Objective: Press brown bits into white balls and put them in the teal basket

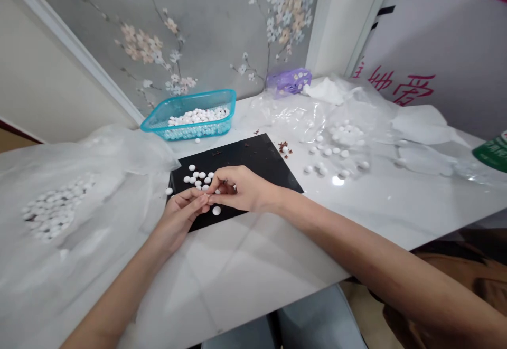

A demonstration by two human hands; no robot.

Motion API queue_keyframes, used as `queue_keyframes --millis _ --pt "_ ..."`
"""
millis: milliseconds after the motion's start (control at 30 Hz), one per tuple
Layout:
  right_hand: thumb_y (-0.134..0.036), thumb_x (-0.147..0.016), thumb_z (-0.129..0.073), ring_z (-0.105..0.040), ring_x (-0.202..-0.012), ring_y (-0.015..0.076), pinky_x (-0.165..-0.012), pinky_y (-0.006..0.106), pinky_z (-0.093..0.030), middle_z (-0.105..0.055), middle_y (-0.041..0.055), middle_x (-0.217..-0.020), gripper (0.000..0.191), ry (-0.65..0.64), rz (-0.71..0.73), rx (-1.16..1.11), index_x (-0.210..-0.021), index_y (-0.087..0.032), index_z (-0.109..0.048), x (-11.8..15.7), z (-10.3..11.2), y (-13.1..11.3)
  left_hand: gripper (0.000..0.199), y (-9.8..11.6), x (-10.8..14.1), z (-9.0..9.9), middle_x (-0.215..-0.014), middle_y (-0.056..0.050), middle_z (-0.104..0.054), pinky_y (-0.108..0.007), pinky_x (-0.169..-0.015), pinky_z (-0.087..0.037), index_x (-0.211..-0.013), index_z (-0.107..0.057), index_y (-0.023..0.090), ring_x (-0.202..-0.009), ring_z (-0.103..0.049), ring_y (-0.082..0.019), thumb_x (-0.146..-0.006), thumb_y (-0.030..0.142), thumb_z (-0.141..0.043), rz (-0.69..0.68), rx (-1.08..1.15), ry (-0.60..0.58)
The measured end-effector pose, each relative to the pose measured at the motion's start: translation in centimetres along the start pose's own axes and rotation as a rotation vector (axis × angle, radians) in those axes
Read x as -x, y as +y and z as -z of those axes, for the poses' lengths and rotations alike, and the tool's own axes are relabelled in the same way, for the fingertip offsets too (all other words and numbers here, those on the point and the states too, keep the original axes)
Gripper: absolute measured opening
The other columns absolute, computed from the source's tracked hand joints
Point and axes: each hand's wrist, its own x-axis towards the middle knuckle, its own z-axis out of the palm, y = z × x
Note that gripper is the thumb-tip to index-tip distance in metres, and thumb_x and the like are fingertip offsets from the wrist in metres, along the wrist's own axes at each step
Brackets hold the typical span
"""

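My left hand [184, 211] and my right hand [237, 188] meet fingertip to fingertip over a black mat [257, 159]. Both are closed in a pinch on something small that the fingers mostly hide; I cannot make out what it is. Just beyond the fingertips, several white button-like discs [192, 168] lie in a loose group on the mat. One more white disc [216, 210] rests close below my right fingers. Small dark brown pieces [217, 153] are scattered towards the mat's far edge.
A turquoise plastic basket [188, 132] full of white discs stands at the back. Clear plastic bags spread left [130, 180] and right [309, 114], with white discs in or on them. Brown pieces [283, 145] lie right of the mat. A purple bag [289, 82] sits by the wall.
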Motion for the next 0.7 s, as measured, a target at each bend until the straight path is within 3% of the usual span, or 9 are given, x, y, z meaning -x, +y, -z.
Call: queue_keyframes --millis 100,167,267,333,367,433,500,700 --pt "-0.024 -0.075 -0.064 -0.043 -0.054 0.0049 -0.053 0.018 -0.036 -0.053 -0.0041 -0.064 0.013 -0.097 -0.038 -0.003 -0.079 -0.013 -0.061 -0.3 1.1 -0.3 0.026 0.1 0.0 -0.1 -0.058 -0.001 -0.059 -0.017 -0.057 -0.044 -0.061 -0.067 0.016 -0.056 -0.052 -0.008 -0.054 0.036 -0.081 0.003 -0.03 0.002" --pt "-0.021 -0.075 -0.063 -0.046 -0.055 0.0052 -0.054 0.018 -0.037 -0.056 -0.0026 -0.066 0.009 -0.081 -0.063 0.05 -0.078 -0.013 -0.061 -0.4 2.6 -0.5 0.025 0.1 0.0 -0.1 -0.06 -0.002 -0.061 -0.017 -0.055 -0.044 -0.063 -0.068 0.016 -0.056 -0.052 -0.009 -0.054 0.036 -0.081 -0.002 -0.071 0.025" --pt "-0.016 -0.074 -0.059 -0.048 -0.057 0.0071 -0.057 0.02 -0.037 -0.057 -0.0006 -0.064 0.005 0.199 -0.162 0.363 -0.072 -0.012 -0.061 -0.2 6.1 -0.6 0.024 -0.1 0.1 0.0 -0.063 -0.003 -0.063 -0.018 -0.049 -0.04 -0.069 -0.069 0.017 -0.053 -0.05 -0.009 -0.058 0.036 -0.079 -0.051 -0.185 0.072" --pt "-0.015 -0.072 -0.059 -0.05 -0.059 0.0093 -0.058 0.022 -0.038 -0.057 0.001 -0.065 0.004 0.372 -0.325 0.624 -0.072 -0.012 -0.062 0.3 8.6 -0.4 0.024 -0.1 0.1 0.1 -0.062 -0.003 -0.062 -0.019 -0.046 -0.037 -0.072 -0.07 0.017 -0.05 -0.047 -0.009 -0.061 0.037 -0.077 -0.108 -0.267 0.109" --pt "-0.016 -0.07 -0.06 -0.05 -0.059 0.0102 -0.057 0.022 -0.037 -0.058 0.0017 -0.066 0.004 0.393 -0.437 0.723 -0.072 -0.013 -0.062 0.6 9.6 -0.3 0.024 -0.1 0.1 0.0 -0.06 -0.002 -0.062 -0.02 -0.046 -0.036 -0.073 -0.07 0.018 -0.05 -0.046 -0.01 -0.062 0.037 -0.076 -0.135 -0.303 0.128" --pt "-0.019 -0.066 -0.063 -0.051 -0.056 0.0121 -0.053 0.024 -0.036 -0.057 0.0029 -0.064 0.004 0.318 -0.719 0.85 -0.066 -0.015 -0.062 1.2 11.1 -0.2 0.023 0.1 0.2 0.0 -0.06 -0.002 -0.061 -0.021 -0.049 -0.037 -0.076 -0.072 0.019 -0.054 -0.048 -0.011 -0.062 0.037 -0.076 -0.184 -0.369 0.167" --pt "-0.021 -0.065 -0.065 -0.052 -0.056 0.0144 -0.051 0.025 -0.035 -0.057 0.0039 -0.062 0.006 0.209 -0.892 0.944 -0.064 -0.016 -0.062 1.6 11.7 -0.1 0.026 0.1 0.2 -0.1 -0.064 -0.002 -0.063 -0.021 -0.053 -0.038 -0.081 -0.073 0.019 -0.059 -0.051 -0.012 -0.062 0.037 -0.075 -0.222 -0.421 0.206" --pt "-0.008 -0.062 -0.06 -0.053 -0.055 0.0166 -0.048 0.026 -0.035 -0.053 0.0047 -0.057 0.01 0.069 -0.985 1.053 -0.066 -0.017 -0.062 1.6 11.0 -0.2 0.031 -0.1 0.3 0.2 -0.062 0.001 -0.057 -0.022 -0.051 -0.031 -0.092 -0.073 0.023 -0.055 -0.041 -0.011 -0.065 0.037 -0.072 -0.282 -0.54 0.262"
